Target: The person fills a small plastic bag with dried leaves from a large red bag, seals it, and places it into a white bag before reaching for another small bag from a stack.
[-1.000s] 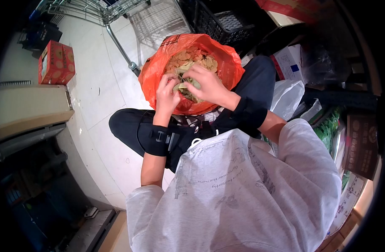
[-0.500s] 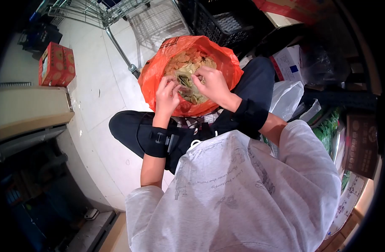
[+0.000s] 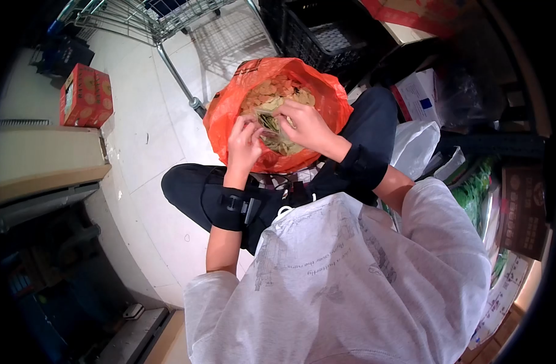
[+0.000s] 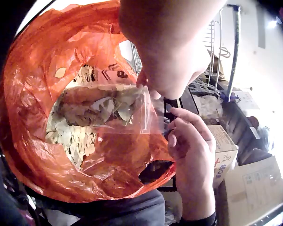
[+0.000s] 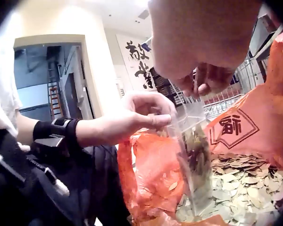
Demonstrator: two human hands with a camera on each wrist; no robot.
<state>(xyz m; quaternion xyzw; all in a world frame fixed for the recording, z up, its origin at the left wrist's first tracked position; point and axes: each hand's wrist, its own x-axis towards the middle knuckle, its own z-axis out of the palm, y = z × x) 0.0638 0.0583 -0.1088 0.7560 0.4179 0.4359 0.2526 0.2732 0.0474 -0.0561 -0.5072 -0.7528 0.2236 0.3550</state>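
A clear plastic zip-top bag (image 4: 101,108), part filled with flat greenish-brown dried leaves, hangs mouth-up between the two hands, inside the wide mouth of a crumpled orange plastic sack (image 3: 220,124) set at the far side of the person's dark trousers (image 3: 193,188). Loose pale dried leaves (image 5: 247,190) lie heaped in the sack below and beyond it. The left hand (image 3: 245,144) has a closed, pinching grip, thumb and fingertips on the left edge of the bag's mouth; the right hand (image 3: 307,126) appears to pinch the opposite edge, its fingers bent, with no wide gap in either grip. The likeliest trouble is a slip: only narrow strips of thin, slick film are held, so if one pinch gave way the bag could tip and drop leaves back onto the heap. A leaf caught in the zip strip might keep it from meeting, and pulling the edges unevenly could split the film. The sack's soft rim may also sag inward and get in the way of the hands. Whether the zip is pressed together or parted cannot be told, since glare blurs the strip. The right fingertips are partly hidden behind their own knuckles, the bag's foot blends into the loose leaves, and the sack's bottom is out of sight.
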